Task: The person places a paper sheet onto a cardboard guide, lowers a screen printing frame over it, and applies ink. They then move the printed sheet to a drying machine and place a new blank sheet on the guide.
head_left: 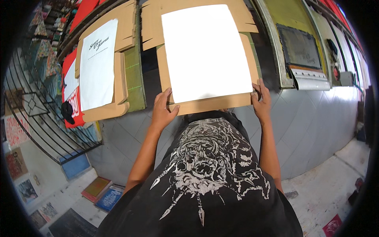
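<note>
A brown cardboard board [213,103] lies on the work table in front of me with a blank white sheet [205,51] on top of it. My left hand [162,108] grips the board's near left corner, thumb on top. My right hand [261,100] holds the near right corner in the same way. Both hands sit at the table's front edge, just outside the white sheet.
To the left lies a second cardboard board [118,106] carrying a white sheet with dark print [98,65], over a green mat [134,79]. Red cloth [73,106] lies farther left. A framed printing screen [300,47] stands at right. Books [102,193] lie on the floor.
</note>
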The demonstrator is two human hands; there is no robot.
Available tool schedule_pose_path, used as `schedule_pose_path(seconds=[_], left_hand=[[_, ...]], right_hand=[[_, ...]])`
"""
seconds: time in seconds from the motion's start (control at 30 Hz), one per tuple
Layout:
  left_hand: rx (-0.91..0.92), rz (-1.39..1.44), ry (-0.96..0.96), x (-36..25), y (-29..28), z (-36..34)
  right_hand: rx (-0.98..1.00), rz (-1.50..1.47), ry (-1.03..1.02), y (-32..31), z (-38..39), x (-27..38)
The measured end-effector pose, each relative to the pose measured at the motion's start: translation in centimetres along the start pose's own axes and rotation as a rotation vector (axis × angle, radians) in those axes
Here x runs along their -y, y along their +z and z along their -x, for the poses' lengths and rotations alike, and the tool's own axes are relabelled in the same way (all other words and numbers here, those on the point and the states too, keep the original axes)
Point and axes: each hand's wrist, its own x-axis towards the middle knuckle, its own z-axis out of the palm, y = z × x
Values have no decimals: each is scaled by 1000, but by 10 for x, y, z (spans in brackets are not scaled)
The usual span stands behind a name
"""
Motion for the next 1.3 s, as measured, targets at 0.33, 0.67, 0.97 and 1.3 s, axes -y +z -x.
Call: schedule_pose_path(seconds=[0.33, 0.67, 0.97, 1.3], left_hand=[[-56, -10, 140, 11, 5, 7], [-80, -34, 144, 20, 14, 6], [-82, -32, 149, 16, 15, 5], [-36, -128, 114, 4, 10, 6]], right_hand=[[-13, 64, -35, 1, -2, 5], [-27, 85, -39, 0, 1, 5], [-35, 121, -72, -6, -2, 11], [-87, 51, -133, -4, -2, 1]])
